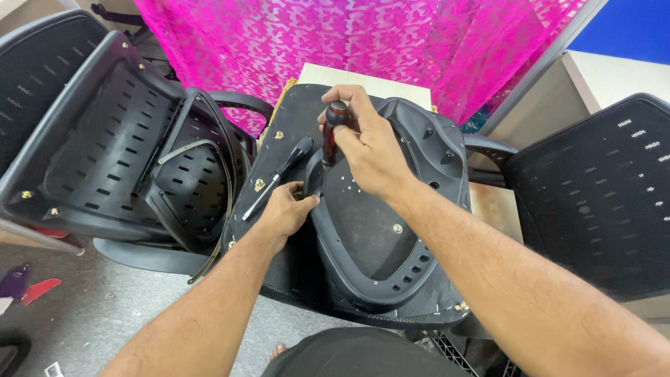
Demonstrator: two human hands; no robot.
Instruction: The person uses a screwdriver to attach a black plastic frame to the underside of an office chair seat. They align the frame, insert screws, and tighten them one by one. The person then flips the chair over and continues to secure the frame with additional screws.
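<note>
My right hand (366, 143) grips a screwdriver with a red and black handle (331, 132), held upright, tip down on an upturned black chair seat (377, 230). The seat's plastic underside shell faces up, with a few small screws scattered on it. My left hand (286, 209) presses on the shell's left rim, steadying it. A second screwdriver with a black handle (283, 171) lies on the seat's fabric edge, just above my left hand.
A stack of black plastic chair shells (125, 153) stands at the left. A black mesh chair back (600, 188) stands at the right. Pink patterned cloth (349, 38) hangs behind. Grey floor shows at lower left, with a red scrap (38, 290).
</note>
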